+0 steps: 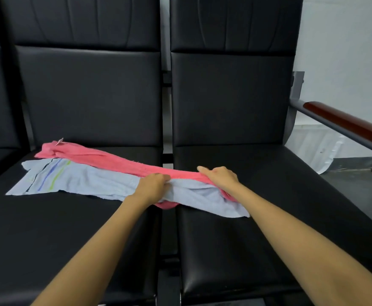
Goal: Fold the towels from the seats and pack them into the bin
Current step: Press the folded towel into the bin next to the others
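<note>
Both hands close on cloth at the gap between two seats. The right hand (219, 178) curls its fingers over the bunched end of the pink towel (105, 156). The left hand (153, 185) grips the same band just to the left. Its fingertips are buried in folds, so whether it also catches the blue towel (81, 180) cannot be told.

The pink towel's long axis runs from the hands to the far left, ending at a small tag (59, 141) on the left seat (48, 228). The blue towel lies nearly parallel on its near side, striped end left, plain end on the right seat (269, 173). A pink fold shows below the left wrist, the rest hidden under blue cloth. An armrest (346, 122) is cut off at right.
</note>
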{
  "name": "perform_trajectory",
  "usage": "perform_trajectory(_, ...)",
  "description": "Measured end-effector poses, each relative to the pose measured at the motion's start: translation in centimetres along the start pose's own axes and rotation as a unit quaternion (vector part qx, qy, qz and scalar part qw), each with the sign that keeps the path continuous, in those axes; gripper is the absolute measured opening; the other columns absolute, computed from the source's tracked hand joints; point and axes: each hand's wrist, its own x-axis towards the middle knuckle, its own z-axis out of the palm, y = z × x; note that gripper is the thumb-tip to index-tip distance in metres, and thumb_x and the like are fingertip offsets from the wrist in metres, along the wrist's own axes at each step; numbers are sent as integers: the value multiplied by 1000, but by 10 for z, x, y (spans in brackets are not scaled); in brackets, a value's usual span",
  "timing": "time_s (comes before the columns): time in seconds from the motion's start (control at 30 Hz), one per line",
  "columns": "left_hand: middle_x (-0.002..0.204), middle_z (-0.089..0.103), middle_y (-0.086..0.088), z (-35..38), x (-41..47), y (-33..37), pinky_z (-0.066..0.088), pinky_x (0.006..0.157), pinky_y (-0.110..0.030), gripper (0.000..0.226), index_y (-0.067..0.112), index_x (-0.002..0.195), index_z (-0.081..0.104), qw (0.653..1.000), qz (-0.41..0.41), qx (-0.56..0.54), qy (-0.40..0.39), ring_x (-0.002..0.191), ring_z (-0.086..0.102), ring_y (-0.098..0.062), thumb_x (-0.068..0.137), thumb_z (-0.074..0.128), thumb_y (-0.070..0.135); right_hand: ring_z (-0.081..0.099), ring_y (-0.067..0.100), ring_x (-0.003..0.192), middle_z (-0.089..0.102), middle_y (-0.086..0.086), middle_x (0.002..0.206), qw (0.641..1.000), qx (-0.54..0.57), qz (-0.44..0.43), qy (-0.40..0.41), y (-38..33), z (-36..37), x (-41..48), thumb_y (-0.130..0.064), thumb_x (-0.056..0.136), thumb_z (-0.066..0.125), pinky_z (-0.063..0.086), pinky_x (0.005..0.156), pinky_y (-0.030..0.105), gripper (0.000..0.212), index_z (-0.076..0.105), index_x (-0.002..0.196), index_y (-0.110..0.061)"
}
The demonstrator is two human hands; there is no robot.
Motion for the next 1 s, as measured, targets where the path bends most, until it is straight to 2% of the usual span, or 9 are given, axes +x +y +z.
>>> perform_trajectory(0.13,103,66,-17,-4,-7,5,40,73,-34,23,3,103,59,995,-14,-75,62,96,59,-35,97,41,17,59,20,87,62,0,96,995,-68,-25,-67,-5,-8,-4,-42,81,64,41,67,26,26,70,91,-18)
perform_trajectory(0.2,98,65,-18,-8,-12,8,39,71,-36,21,4,99,57,986,-27,-132,100,93,58,-36,98,40,16,58,22,79,61,5,90,999,-34,24,14,-8,-14,4,-29,86,60,43,62,28,18,67,87,-12)
perform_trajectory(0.3,77,59,-10,-16,-14,11,35,65,-35,17,7,81,51,961,-39,-240,135,77,53,-29,94,41,13,65,33,92,62,15,112,977,105,92,162,2,-23,15,-7,92,48,55,71,34,22,60,109,-1)
perform_trajectory(0.4,65,47,3,-27,-13,22,32,58,-26,23,11,70,46,937,-22,-330,111,68,45,-17,93,43,10,57,36,109,49,18,128,968,114,118,189,11,-26,7,-4,92,48,49,80,33,31,50,123,0)
perform_trajectory(0.5,65,49,3,-35,-8,44,34,58,-24,25,12,68,49,929,-12,-361,80,64,44,-13,93,45,14,44,29,120,35,10,137,977,56,-34,205,8,-30,-13,-5,83,55,44,88,34,52,42,132,-15)
perform_trajectory(0.57,68,52,-1,-38,-4,61,36,60,-25,24,3,75,57,919,-15,-389,71,66,45,-14,92,47,16,47,18,116,50,-1,126,981,97,-153,71,3,-35,-29,-6,77,58,46,93,32,48,54,119,-29)
perform_trajectory(0.67,67,54,-2,-44,0,86,40,61,-25,29,-3,80,63,886,-7,-458,75,64,48,-13,92,51,21,59,8,80,61,-6,84,961,142,-160,-174,-1,-40,-50,-7,77,64,48,68,20,22,61,84,-27)
perform_trajectory(0.83,61,57,4,-47,-4,100,41,52,-19,13,18,71,59,903,25,-422,73,53,50,-8,80,66,12,54,24,77,58,5,72,955,294,-47,-13,25,-71,-51,0,81,53,45,74,38,24,63,66,-16)
perform_trajectory(1.0,88,56,4,-35,-11,88,44,72,-23,28,16,104,65,967,61,-184,-167,84,53,-15,77,71,18,57,22,83,63,11,98,953,304,7,-7,42,-89,-64,-23,89,58,45,77,33,19,65,99,-9)
